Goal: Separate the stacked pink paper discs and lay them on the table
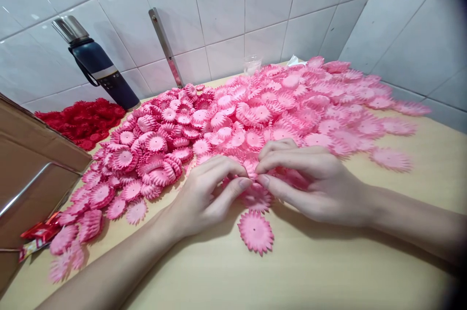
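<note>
Left hand (209, 195): thumb and forefinger pinched nearly together on a blurred pink flower (257, 199), from nine o'clock.
Right hand (317, 183): thumb and forefinger likewise closed on it, from three o'clock; the exact contact is partly hidden.
Loose flower (256, 233): flat on the table (328, 271), at six o'clock from the fingertips.
Pink pile (262, 110): from nine to two o'clock.
Touch: light, opposed fingertip pinches seem best, as the toothed rim probably creases easily.

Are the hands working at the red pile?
No, the left hand and right hand are at the pink pile, while the red pile lies by the flask.
</note>
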`<state>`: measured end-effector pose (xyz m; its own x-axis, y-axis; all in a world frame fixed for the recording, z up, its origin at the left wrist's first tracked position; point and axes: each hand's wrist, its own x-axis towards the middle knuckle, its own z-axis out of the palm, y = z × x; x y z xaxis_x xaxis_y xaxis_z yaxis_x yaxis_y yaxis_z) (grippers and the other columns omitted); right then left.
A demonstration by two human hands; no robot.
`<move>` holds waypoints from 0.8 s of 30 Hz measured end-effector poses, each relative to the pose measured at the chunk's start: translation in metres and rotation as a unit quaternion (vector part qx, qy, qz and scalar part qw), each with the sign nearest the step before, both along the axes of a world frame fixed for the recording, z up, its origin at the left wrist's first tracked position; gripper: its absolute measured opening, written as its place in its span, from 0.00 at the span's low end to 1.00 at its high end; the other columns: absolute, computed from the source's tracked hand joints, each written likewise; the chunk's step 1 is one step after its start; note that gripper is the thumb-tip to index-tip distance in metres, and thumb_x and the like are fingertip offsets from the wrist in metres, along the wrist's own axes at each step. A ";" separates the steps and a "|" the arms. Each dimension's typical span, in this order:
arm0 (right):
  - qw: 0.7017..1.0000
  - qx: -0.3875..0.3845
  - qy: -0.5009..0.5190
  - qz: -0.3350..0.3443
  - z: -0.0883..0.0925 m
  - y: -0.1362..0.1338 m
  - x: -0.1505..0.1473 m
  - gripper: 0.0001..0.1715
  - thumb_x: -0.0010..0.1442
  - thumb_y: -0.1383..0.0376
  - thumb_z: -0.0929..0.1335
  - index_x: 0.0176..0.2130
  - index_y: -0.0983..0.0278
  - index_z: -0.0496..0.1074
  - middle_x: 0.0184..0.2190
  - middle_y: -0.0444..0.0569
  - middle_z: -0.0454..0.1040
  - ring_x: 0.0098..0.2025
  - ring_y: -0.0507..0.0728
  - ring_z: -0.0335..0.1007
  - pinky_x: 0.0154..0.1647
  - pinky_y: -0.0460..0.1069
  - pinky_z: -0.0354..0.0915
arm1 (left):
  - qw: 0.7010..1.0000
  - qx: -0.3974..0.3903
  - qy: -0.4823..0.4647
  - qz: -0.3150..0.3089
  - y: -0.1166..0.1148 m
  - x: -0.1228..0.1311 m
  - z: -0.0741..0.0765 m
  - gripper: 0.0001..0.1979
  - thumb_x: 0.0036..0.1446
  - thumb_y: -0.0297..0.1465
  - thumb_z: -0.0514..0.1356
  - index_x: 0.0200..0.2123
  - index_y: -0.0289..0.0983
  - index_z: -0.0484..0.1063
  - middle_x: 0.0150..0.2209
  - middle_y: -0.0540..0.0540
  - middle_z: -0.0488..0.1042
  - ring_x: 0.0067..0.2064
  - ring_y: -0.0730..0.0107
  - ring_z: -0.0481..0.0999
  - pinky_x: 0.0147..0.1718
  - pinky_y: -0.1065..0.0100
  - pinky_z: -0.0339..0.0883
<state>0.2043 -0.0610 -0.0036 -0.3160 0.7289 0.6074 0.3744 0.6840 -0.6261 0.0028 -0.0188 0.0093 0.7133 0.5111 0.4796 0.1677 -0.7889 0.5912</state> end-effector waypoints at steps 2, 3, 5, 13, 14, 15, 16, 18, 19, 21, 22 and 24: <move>1.000 -0.002 -0.001 0.002 0.000 -0.001 0.000 0.07 0.59 0.75 0.66 0.32 0.67 0.72 0.27 0.48 0.73 0.29 0.51 0.67 0.33 0.49 0.62 | 1.000 -0.002 0.002 0.001 0.000 0.000 0.000 0.04 0.63 0.25 0.57 0.34 0.32 0.71 0.30 0.46 0.74 0.32 0.73 0.72 0.35 0.72 0.65; 1.000 -0.004 0.000 0.002 0.000 -0.001 0.000 0.07 0.59 0.75 0.66 0.32 0.67 0.72 0.27 0.48 0.73 0.29 0.51 0.67 0.33 0.49 0.62 | 1.000 -0.002 0.003 0.004 0.001 0.000 0.000 0.04 0.63 0.25 0.57 0.34 0.32 0.71 0.30 0.46 0.74 0.32 0.73 0.72 0.34 0.72 0.65; 1.000 -0.009 0.004 0.004 0.001 -0.002 0.000 0.07 0.59 0.75 0.66 0.33 0.67 0.72 0.27 0.48 0.73 0.29 0.51 0.67 0.33 0.49 0.62 | 1.000 0.000 0.005 0.013 0.001 0.000 -0.001 0.05 0.63 0.25 0.57 0.34 0.32 0.71 0.31 0.46 0.75 0.32 0.74 0.72 0.34 0.73 0.65; 0.999 -0.027 -0.010 0.018 0.004 -0.002 0.001 0.07 0.59 0.76 0.66 0.33 0.67 0.74 0.26 0.47 0.73 0.28 0.50 0.67 0.30 0.47 0.64 | 1.000 0.009 0.024 0.004 0.000 0.000 0.000 0.06 0.64 0.24 0.55 0.35 0.30 0.72 0.31 0.45 0.75 0.33 0.74 0.72 0.35 0.73 0.65; 0.999 -0.029 -0.008 0.020 0.004 -0.002 0.001 0.07 0.59 0.75 0.66 0.33 0.67 0.74 0.27 0.47 0.73 0.28 0.50 0.67 0.30 0.47 0.64 | 1.000 0.008 0.025 0.000 0.000 0.000 0.001 0.06 0.64 0.23 0.55 0.36 0.30 0.72 0.32 0.45 0.75 0.33 0.74 0.72 0.36 0.73 0.65; 0.999 -0.032 -0.006 0.022 0.003 -0.002 0.001 0.07 0.59 0.75 0.66 0.34 0.67 0.74 0.27 0.47 0.73 0.28 0.50 0.67 0.29 0.47 0.64 | 1.000 0.007 0.026 -0.004 0.000 0.000 0.001 0.06 0.64 0.23 0.55 0.36 0.30 0.72 0.32 0.44 0.75 0.34 0.73 0.73 0.36 0.73 0.65; 0.999 -0.035 -0.004 0.024 0.003 -0.002 0.001 0.07 0.59 0.75 0.66 0.34 0.67 0.74 0.27 0.46 0.72 0.28 0.50 0.67 0.29 0.47 0.64 | 1.000 0.006 0.025 -0.006 0.000 0.000 0.001 0.06 0.64 0.23 0.55 0.36 0.30 0.72 0.32 0.44 0.75 0.34 0.73 0.73 0.36 0.73 0.65; 0.999 -0.041 0.002 0.029 0.003 -0.002 0.002 0.07 0.60 0.75 0.66 0.34 0.66 0.74 0.27 0.46 0.72 0.28 0.50 0.67 0.29 0.47 0.64 | 1.000 0.004 0.025 -0.009 0.000 0.000 0.001 0.06 0.64 0.23 0.55 0.36 0.30 0.72 0.32 0.44 0.75 0.34 0.73 0.73 0.37 0.73 0.66; 0.999 -0.044 0.004 0.032 0.003 -0.002 0.002 0.07 0.60 0.75 0.67 0.34 0.66 0.74 0.27 0.46 0.72 0.28 0.50 0.67 0.29 0.46 0.65 | 1.000 0.002 0.024 -0.010 0.000 0.000 0.001 0.06 0.64 0.23 0.55 0.36 0.30 0.72 0.32 0.44 0.75 0.34 0.73 0.73 0.37 0.73 0.66; 0.998 -0.048 0.006 0.035 0.003 -0.002 0.002 0.07 0.60 0.74 0.67 0.33 0.65 0.74 0.27 0.46 0.72 0.29 0.50 0.68 0.29 0.47 0.65 | 1.000 -0.001 0.021 -0.013 0.001 0.000 0.001 0.07 0.64 0.23 0.55 0.36 0.30 0.72 0.33 0.44 0.76 0.34 0.72 0.73 0.37 0.73 0.66; 0.998 -0.049 0.006 0.036 0.003 -0.002 0.001 0.07 0.60 0.74 0.66 0.33 0.65 0.73 0.27 0.46 0.72 0.29 0.51 0.68 0.29 0.47 0.65 | 1.000 -0.004 0.021 -0.014 0.001 0.000 0.001 0.07 0.64 0.24 0.55 0.36 0.30 0.72 0.33 0.43 0.76 0.34 0.72 0.74 0.37 0.72 0.66; 0.998 -0.051 0.003 0.037 0.004 -0.002 0.001 0.07 0.61 0.73 0.66 0.33 0.65 0.73 0.26 0.46 0.72 0.29 0.51 0.68 0.30 0.47 0.65 | 1.000 -0.008 0.019 -0.014 0.001 0.000 0.001 0.06 0.64 0.25 0.56 0.37 0.30 0.72 0.33 0.43 0.76 0.35 0.71 0.74 0.37 0.72 0.67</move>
